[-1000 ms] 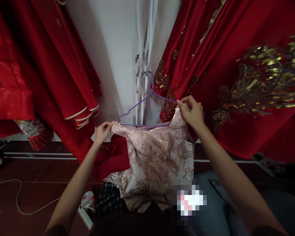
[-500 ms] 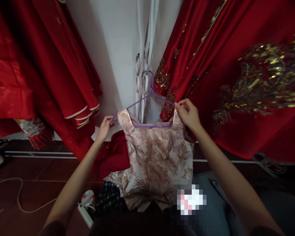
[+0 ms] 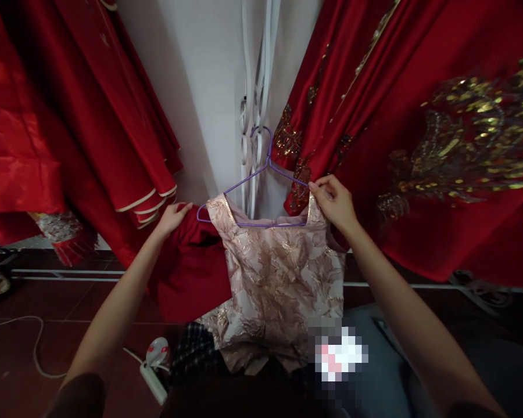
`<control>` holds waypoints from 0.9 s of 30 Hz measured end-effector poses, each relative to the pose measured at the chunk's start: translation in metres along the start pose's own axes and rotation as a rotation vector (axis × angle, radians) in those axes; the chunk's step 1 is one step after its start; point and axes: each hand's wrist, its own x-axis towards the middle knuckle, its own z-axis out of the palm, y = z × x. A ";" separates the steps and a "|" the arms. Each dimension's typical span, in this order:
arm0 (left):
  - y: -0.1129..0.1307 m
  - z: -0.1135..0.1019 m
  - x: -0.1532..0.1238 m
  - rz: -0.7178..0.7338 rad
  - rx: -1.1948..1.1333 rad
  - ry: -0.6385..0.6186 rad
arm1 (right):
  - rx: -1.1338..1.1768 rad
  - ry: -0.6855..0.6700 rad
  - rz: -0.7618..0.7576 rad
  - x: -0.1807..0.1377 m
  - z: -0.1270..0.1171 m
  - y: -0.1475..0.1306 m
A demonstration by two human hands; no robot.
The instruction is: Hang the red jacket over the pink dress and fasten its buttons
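Note:
A pale pink and gold sleeveless brocade dress (image 3: 279, 273) is spread out in front of me, its lower end in shadow. Through its wide straps runs a thin purple clothes hanger (image 3: 268, 165), whose hook is up against white scrolled metalwork. My right hand (image 3: 337, 200) is closed, pinching the right strap at the hanger's end. To the left, my left hand (image 3: 173, 219) is closed on the upper edge of a piece of red cloth (image 3: 192, 278), apart from the hanger. That cloth overlaps the dress's left side; whether the two are joined I cannot tell.
Red garments (image 3: 126, 128) with pale piping hang at left. A red gown (image 3: 418, 46) with gold sequins hangs at right. White metalwork (image 3: 268, 64) stands between them. On the floor lie a white power strip (image 3: 153, 383), a clear roll (image 3: 157, 351) and a cable (image 3: 37, 348).
My left hand has left the hanger's left end and moved further left, drawing the red cloth out with it. My right hand stays at the right strap.

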 end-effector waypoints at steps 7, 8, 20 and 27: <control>0.118 0.041 0.015 0.420 0.349 0.268 | -0.064 -0.074 -0.036 -0.010 -0.022 -0.040; 0.132 0.051 0.005 0.461 0.338 0.265 | -0.065 -0.098 -0.037 -0.014 -0.024 -0.047; 0.146 0.046 -0.015 0.665 0.362 -0.218 | 0.029 -0.975 0.158 0.049 0.004 -0.013; 0.146 0.026 0.000 0.469 0.209 -0.639 | -0.008 -0.695 -0.080 0.045 0.063 -0.020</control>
